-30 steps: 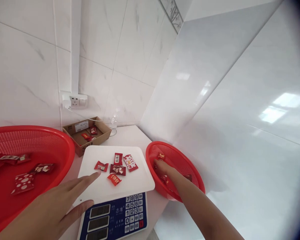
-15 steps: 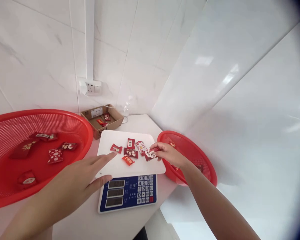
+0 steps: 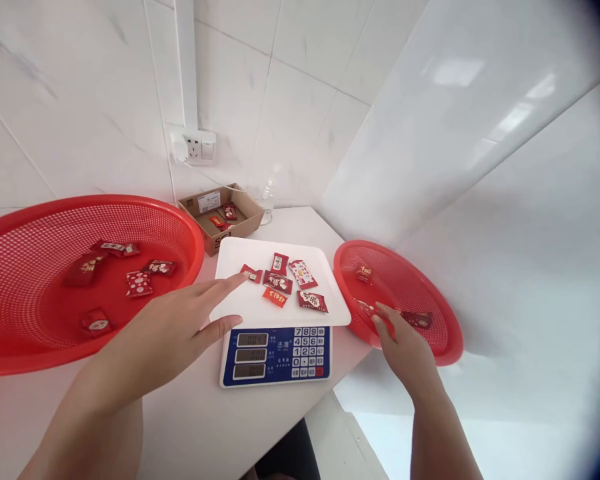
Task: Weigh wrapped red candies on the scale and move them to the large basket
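My left hand (image 3: 175, 327) reaches over the left part of the scale's white tray (image 3: 230, 303), fingers stretched, the index fingertip at a small red wrapped candy (image 3: 253, 274). Around it on the tray lie several more wrapped candies, among them an orange-red one (image 3: 275, 297), a pink-and-white one (image 3: 303, 274) and a dark red one (image 3: 313, 301) near the right edge. My right hand (image 3: 407, 350) is lowered into the right red basket (image 3: 447, 310), thumb and forefinger apart. Its fingertips are beside a red-and-white packet (image 3: 365, 307); whether they touch it is unclear.
The scale's blue keypad panel (image 3: 280, 353) faces me. On the left stands a large red mesh basket (image 3: 10, 280) holding several packets. A cardboard box (image 3: 240, 227) with candies sits behind the tray, beside a clear plastic bottle (image 3: 269, 197). A socket (image 3: 194, 147) is on the wall.
My right hand has let go of the dark red candy on the tray and moved right into the right basket. My left hand stays at the same small candy. The view has shifted slightly.
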### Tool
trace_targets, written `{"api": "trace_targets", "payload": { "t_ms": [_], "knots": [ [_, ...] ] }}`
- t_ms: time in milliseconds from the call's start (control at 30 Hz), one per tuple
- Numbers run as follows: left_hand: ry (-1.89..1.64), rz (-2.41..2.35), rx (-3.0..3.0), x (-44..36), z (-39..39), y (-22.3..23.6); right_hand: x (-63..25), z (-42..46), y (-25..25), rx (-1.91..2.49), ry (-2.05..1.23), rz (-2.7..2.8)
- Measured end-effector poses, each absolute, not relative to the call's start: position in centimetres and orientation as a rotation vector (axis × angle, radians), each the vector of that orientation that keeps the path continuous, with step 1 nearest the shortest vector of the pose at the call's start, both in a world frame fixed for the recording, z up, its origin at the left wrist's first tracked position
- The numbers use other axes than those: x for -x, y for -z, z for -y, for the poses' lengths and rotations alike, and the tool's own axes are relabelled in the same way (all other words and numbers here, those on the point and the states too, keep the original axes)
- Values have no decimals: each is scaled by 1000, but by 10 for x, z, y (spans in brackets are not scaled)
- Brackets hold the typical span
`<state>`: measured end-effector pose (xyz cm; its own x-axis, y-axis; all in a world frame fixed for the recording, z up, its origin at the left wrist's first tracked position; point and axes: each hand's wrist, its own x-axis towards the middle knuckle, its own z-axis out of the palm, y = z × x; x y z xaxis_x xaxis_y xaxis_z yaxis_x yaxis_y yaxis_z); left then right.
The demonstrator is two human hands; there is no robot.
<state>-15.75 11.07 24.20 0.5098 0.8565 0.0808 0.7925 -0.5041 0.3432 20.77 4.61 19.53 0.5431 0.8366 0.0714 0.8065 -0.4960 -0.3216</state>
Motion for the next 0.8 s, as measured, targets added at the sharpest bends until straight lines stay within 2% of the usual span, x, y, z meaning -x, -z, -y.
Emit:
{"api": "trace_targets", "payload": {
  "t_ms": [167, 333, 500, 633, 800],
  "knots": [
    [-342, -1413, -2473, 155, -111, -241, -210, -43, -178, 2780, -89, 1259],
    [-309, -1429, -2473, 153, -109, -241, -204, -47, -170, 2728, 114, 1348],
    [-277, -1444, -2471, 150, -108, -240, -199, -48, -169, 2737, 125, 1306],
    [-274, -1417, -2461, 148, -108, -242, -199, -48, -173, 2744, 37, 1282],
    [-328, -1442, -2447, 152, -112, -233, -232, -55, -186, 2589, -352, 1424]
  ]
}}
